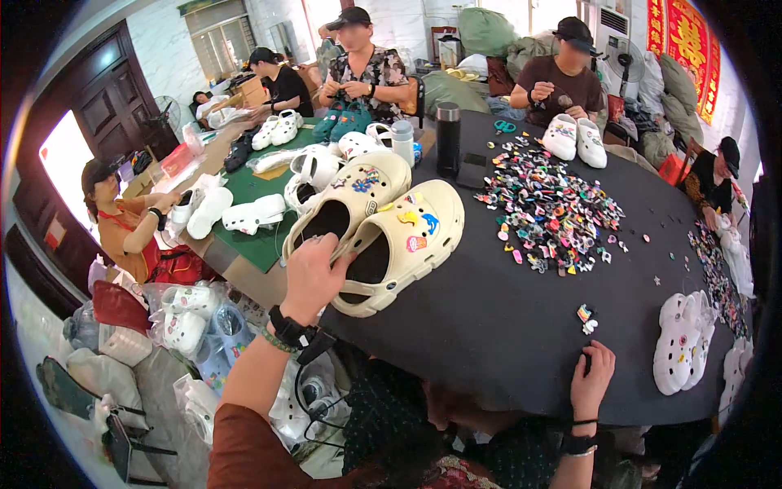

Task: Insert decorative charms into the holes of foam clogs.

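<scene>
"What do you have there?"

"My left hand [316, 273] is clamped on the heel end of a pair of cream, rounded, foam-like clogs [395, 236], toes pointing away from me, over the smooth dark worktop [481, 314]. Colourful charms already sit on both toes."

"And the other side?"

"Well apart: my right hand [593, 376] is at the near edge, fingers loosely curled, just short of some small rainbow-coloured and white charms [586, 319]. I can't tell whether those fingers hold anything."

"Which step is this?"

"I'd judge I'm steadying the pair and looking it over. The next move seems to call for a fine thumb-and-finger pinch on the right, with the left keeping the pair steady."

"What's farther out?"

"A loose multicoloured heap of tiny charms [558, 212], a pair of white perforated clogs [683, 342] to the right, a tall black cylindrical bottle [447, 140], and co-workers seated around."
</scene>
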{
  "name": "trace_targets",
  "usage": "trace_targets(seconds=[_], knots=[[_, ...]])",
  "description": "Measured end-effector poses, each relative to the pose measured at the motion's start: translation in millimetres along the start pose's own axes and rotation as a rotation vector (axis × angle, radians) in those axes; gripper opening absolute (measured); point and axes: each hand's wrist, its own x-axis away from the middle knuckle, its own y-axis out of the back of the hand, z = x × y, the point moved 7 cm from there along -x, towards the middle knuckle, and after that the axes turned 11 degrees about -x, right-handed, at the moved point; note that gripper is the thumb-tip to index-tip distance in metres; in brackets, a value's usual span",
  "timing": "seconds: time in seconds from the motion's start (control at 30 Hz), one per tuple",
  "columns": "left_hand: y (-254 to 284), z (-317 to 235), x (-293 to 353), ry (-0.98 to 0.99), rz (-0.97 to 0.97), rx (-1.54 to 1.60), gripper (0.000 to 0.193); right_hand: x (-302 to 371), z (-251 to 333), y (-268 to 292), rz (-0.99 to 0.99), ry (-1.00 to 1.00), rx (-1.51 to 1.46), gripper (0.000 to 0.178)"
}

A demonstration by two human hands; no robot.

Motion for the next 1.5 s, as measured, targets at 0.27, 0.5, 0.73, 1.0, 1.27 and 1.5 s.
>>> trace_targets(seconds=[0.27, 0.5, 0.73, 1.0, 1.27, 1.5], knots=[[-41, 50, -58, 0.029, -0.049, -0.135, 0.029, -1, -3, 2, 0.002, -0.006, 0.025, 0.017], [-54, 122, -193, 0.258, -0.050, -0.255, 0.027, -3, -3, -1, -0.002, -0.024, 0.034, 0.018], [-109, 170, -221, 0.364, -0.015, -0.550, 0.031, -4, -8, -3, -0.010, -0.013, 0.011, 0.014], [-145, 108, -90, 0.135, 0.068, -0.215, 0.022, -3, 3, -2, -0.017, 0.004, -0.004, 0.013], [-77, -23, 1, -0.067, 0.036, 0.253, 0.025, 4, -12, 11, -0.057, 0.035, 0.023, 0.019], [-54, -96, 77, -0.032, 0.195, 0.303, 0.033, -12, 7, -4, -0.125, 0.151, -0.065, 0.019]])
